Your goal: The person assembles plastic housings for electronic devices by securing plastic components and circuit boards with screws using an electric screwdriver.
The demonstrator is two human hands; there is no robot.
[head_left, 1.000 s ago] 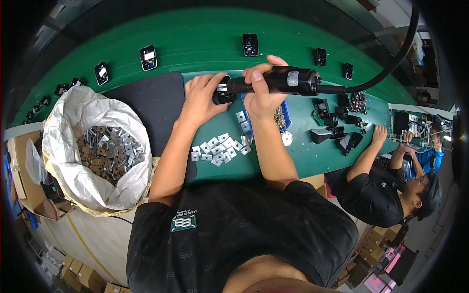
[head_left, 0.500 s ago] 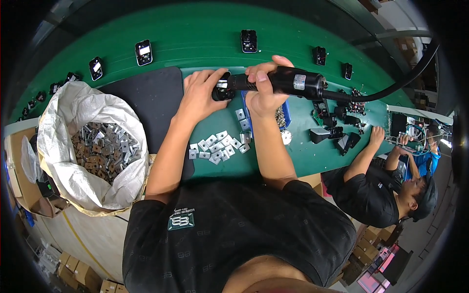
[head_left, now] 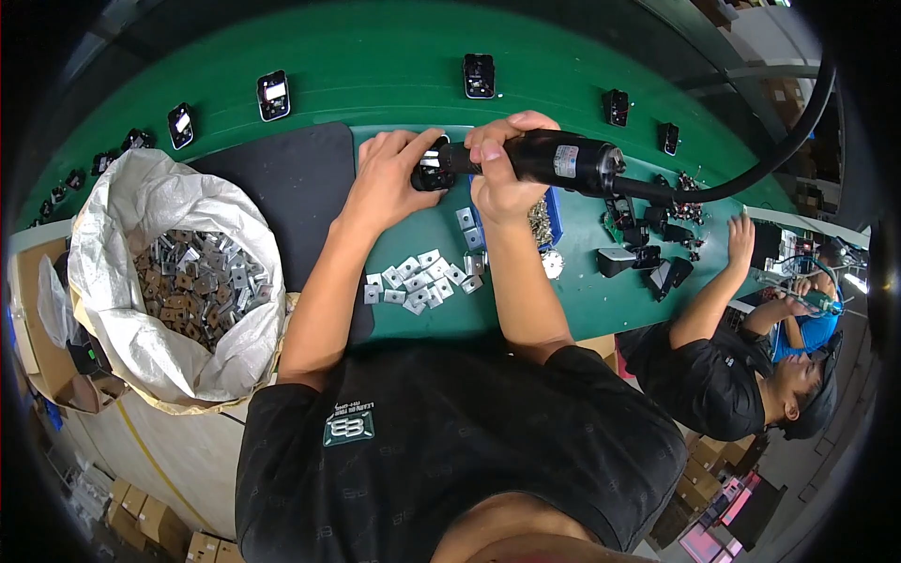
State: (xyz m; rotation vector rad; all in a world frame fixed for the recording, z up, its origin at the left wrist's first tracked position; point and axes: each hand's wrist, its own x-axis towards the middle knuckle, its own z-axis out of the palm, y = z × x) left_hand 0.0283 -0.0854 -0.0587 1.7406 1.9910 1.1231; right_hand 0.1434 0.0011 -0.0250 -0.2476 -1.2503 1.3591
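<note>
Left hand (head_left: 383,183), fingers curled around one black unit (head_left: 433,176) at the bench's far edge; I judge that it presses the piece down so that it cannot turn. Right hand (head_left: 507,178), closed about one black power tool (head_left: 589,167), which lies almost level, its narrow end meeting the unit; the grip near that end probably gives me finer aim, with the heavier body carried behind. From where I watch, the left fingers hide much of the unit, so the exact point of contact is uncertain. One thick cable (head_left: 685,195) leaves the tool's rear toward the right, clear of both forearms. Beneath the right wrist, one blue bin (head_left: 557,218) of small metal fasteners (head_left: 540,223), presumably placed for short reach; one white disc (head_left: 552,264) sits just below it. Two metal plates (head_left: 465,218) lie at the bin's left side, and a loose heap of plates (head_left: 419,281), over a dozen, lies between the forearms. Right of the bin, black parts (head_left: 617,261) overlap too closely for me to count. Left, one dark mat (head_left: 300,188) and one white sack (head_left: 101,258) of brown and silver plates, its mouth spread wide, likely for easy access. Beyond, on the green belt (head_left: 375,75), five devices (head_left: 479,76) stand well apart, with more crowded at far left. At right, one co-worker's raised hand (head_left: 740,242).
</note>
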